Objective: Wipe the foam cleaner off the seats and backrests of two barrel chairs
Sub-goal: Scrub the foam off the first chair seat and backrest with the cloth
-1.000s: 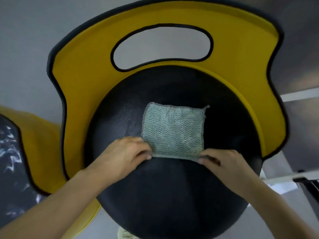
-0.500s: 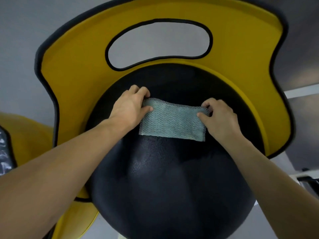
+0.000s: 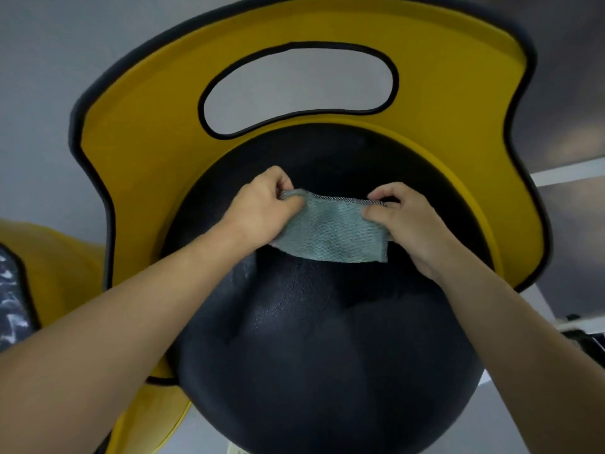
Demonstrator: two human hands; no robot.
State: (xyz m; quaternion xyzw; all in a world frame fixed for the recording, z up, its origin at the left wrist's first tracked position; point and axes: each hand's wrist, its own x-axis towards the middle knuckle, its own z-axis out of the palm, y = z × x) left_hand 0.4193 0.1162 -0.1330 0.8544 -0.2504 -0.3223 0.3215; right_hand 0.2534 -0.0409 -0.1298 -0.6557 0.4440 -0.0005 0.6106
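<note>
A barrel chair fills the view, with a round black seat (image 3: 314, 348) and a curved yellow backrest (image 3: 157, 139) that has an oval cut-out. A folded pale green cloth (image 3: 330, 234) hangs just over the rear of the seat. My left hand (image 3: 262, 208) pinches its upper left corner. My right hand (image 3: 402, 221) pinches its upper right corner. The cloth's top edge is lifted and its lower edge brushes the seat. The seat shows a faint damp sheen near the middle.
A second chair stands at the far left, with a yellow side (image 3: 49, 273) and a dark seat streaked with white foam (image 3: 9, 309). Grey floor (image 3: 49, 77) surrounds the chairs. A white strip (image 3: 569, 173) and dark items (image 3: 586, 339) lie at the right.
Both hands folded the cloth in half from its near edge to its far edge. They now lift the folded cloth by its top corners off the seat.
</note>
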